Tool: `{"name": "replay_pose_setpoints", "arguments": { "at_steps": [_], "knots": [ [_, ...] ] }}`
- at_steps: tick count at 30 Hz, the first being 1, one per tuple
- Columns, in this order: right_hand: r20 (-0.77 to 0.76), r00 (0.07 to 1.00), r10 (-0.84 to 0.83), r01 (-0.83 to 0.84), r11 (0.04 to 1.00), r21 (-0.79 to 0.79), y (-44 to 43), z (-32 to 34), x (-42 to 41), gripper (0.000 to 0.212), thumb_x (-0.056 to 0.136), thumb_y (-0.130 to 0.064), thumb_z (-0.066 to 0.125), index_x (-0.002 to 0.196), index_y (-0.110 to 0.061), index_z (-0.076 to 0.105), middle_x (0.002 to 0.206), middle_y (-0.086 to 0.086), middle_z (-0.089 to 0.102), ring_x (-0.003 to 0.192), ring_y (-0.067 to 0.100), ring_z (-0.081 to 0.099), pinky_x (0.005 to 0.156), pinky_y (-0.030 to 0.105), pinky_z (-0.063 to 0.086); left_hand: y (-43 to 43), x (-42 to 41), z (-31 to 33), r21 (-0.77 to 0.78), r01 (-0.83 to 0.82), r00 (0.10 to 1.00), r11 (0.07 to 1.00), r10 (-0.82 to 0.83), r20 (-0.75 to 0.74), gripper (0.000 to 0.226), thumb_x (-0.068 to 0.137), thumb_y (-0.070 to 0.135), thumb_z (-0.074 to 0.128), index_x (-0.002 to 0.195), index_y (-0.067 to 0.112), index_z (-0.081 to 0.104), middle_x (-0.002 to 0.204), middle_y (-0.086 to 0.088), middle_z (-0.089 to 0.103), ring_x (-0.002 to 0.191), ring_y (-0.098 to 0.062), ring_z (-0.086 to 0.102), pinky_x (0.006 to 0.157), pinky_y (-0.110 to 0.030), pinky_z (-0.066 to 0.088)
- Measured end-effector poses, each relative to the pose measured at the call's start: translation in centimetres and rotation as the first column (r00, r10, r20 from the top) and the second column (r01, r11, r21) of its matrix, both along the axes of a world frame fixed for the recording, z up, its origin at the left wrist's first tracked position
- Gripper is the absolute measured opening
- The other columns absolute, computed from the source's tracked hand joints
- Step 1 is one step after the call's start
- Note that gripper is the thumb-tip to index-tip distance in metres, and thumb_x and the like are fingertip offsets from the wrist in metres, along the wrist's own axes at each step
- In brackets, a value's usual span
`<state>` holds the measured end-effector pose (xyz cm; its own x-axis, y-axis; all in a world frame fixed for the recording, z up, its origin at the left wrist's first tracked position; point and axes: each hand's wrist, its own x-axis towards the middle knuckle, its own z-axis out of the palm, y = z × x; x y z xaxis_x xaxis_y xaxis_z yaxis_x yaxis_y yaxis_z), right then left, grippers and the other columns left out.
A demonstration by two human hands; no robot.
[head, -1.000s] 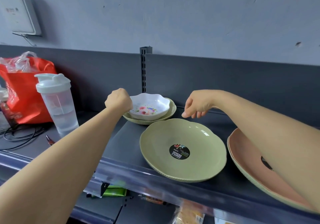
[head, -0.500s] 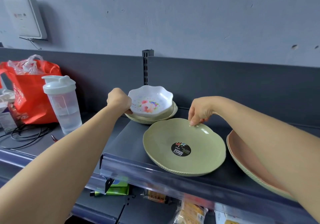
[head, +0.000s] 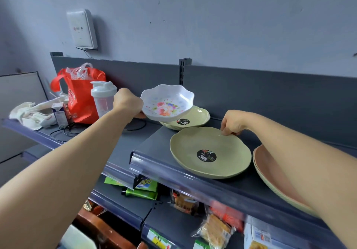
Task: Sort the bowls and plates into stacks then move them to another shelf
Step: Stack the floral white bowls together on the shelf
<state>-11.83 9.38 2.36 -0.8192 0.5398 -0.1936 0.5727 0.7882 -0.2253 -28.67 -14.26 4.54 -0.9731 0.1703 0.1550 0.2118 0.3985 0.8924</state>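
On my left, the left hand [head: 127, 102] grips the rim of the white floral bowl [head: 167, 103], holding it tilted just above the small green plate [head: 190, 118] at the back of the shelf [head: 154, 144]. I judge this as the sorting step: bowl parted from plates. To the right, my right hand [head: 232, 123] pinches the far edge of the large green plate [head: 210, 151], which lies flat on the shelf. Beyond it, the pink plate [head: 274, 169] lies partly under my forearm. Next, I'd need a clear spot for the bowl, then stack the green plates.
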Motion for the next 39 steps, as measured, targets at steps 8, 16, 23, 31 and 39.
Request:
{"name": "replay_pose_setpoints", "arguments": {
  "at_steps": [8, 16, 23, 31, 39],
  "knots": [
    [-0.190, 0.982, -0.017, 0.006, 0.998, -0.055, -0.4, 1.8, 1.9, 0.021, 0.087, -0.011, 0.059, 0.094, 0.004, 0.071, 0.087, 0.015, 0.073, 0.067, 0.023, 0.062, 0.062, 0.028, 0.051, -2.3, 3.8, 1.6, 0.024, -0.050, 0.998, 0.998, 0.051, -0.029, 0.025, 0.079, -0.010, 0.047, 0.064, 0.009, 0.042, 0.094, -0.025, 0.066, 0.086, -0.044, 0.070, 0.080, -0.053, 0.058],
    [-0.243, 0.970, 0.007, 0.007, 0.998, 0.056, 0.4, 6.0, 7.3, 0.024, 0.089, -0.020, 0.060, 0.092, 0.002, 0.072, 0.089, 0.014, 0.074, 0.071, 0.022, 0.065, 0.075, 0.031, 0.054, -0.2, 8.8, 2.8, 0.006, 0.028, 0.999, 1.000, -0.028, -0.036, 0.017, 0.076, -0.011, 0.046, 0.068, 0.004, 0.051, 0.085, -0.023, 0.069, 0.066, -0.039, 0.072, 0.054, -0.043, 0.061],
    [-0.387, 0.900, -0.200, 0.305, 0.923, 0.234, 3.4, 10.1, 16.0, 0.023, 0.089, -0.017, 0.057, 0.086, 0.001, 0.070, 0.087, 0.015, 0.074, 0.072, 0.026, 0.065, 0.078, 0.032, 0.052, 6.7, 16.4, 4.3, 0.003, 0.195, 0.978, 0.981, -0.194, -0.082, 0.019, 0.078, -0.009, 0.048, 0.063, 0.003, 0.050, 0.040, -0.004, 0.061, 0.029, -0.016, 0.060, 0.031, -0.016, 0.044],
    [-0.419, 0.804, -0.422, 0.547, 0.801, 0.244, 7.6, 11.5, 30.6, 0.024, 0.091, -0.022, 0.058, 0.081, -0.001, 0.066, 0.077, 0.012, 0.070, 0.071, 0.026, 0.064, 0.075, 0.031, 0.049, 16.5, 27.9, 5.4, -0.018, 0.556, 0.828, 0.831, -0.556, -0.072, 0.013, 0.078, -0.003, 0.047, 0.072, 0.009, 0.050, 0.064, -0.008, 0.064, 0.048, -0.024, 0.071, 0.051, -0.027, 0.047],
    [-0.373, 0.703, -0.606, 0.694, 0.699, 0.172, 9.1, 10.6, 41.0, 0.031, 0.088, -0.024, 0.060, 0.092, 0.004, 0.071, 0.083, 0.014, 0.073, 0.066, 0.025, 0.061, 0.073, 0.030, 0.051, 23.0, 36.2, 5.6, -0.051, 0.743, 0.669, 0.668, -0.743, 0.008, 0.021, 0.078, -0.003, 0.048, 0.060, 0.007, 0.048, 0.063, -0.012, 0.073, 0.056, -0.027, 0.074, 0.042, -0.019, 0.046]
  ]
}}
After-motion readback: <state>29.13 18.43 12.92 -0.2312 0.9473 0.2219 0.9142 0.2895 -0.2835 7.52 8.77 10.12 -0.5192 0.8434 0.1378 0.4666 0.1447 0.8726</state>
